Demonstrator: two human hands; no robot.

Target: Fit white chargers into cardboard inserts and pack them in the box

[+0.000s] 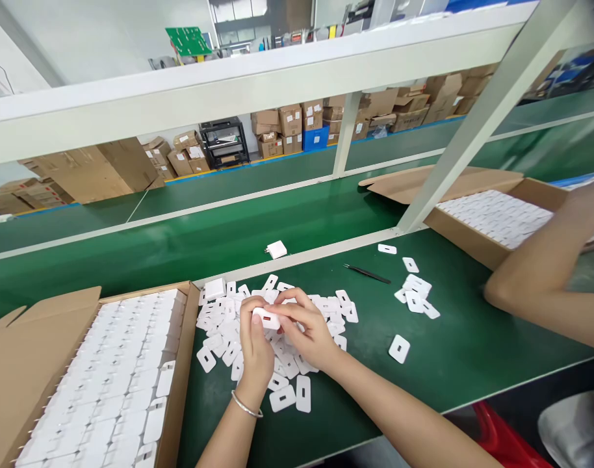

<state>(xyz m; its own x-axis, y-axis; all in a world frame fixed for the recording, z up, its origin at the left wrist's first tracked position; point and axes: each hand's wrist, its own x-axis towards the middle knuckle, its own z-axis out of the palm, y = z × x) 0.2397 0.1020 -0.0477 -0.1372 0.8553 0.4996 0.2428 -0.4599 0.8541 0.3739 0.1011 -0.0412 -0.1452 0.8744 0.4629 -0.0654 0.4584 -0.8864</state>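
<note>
A white USB charger (266,318) with a red port faces me, held between my two hands. My left hand (256,348) wraps its fingers and thumb around the charger's left side. At the right side, my right hand (310,333) pinches the charger with thumb and fingertips. Under and around both hands lies a loose pile of white slotted cover plates (282,398) on the green table (355,403). On the pile's far left edge rests another white charger block (215,288).
At left stands an open carton (182,364) filled with rows of white chargers. Black tweezers (368,273) and a few loose plates (399,349) lie to the right. One charger (276,249) sits on the conveyor (204,237). A co-worker's arm (545,286) reaches by another carton (463,234).
</note>
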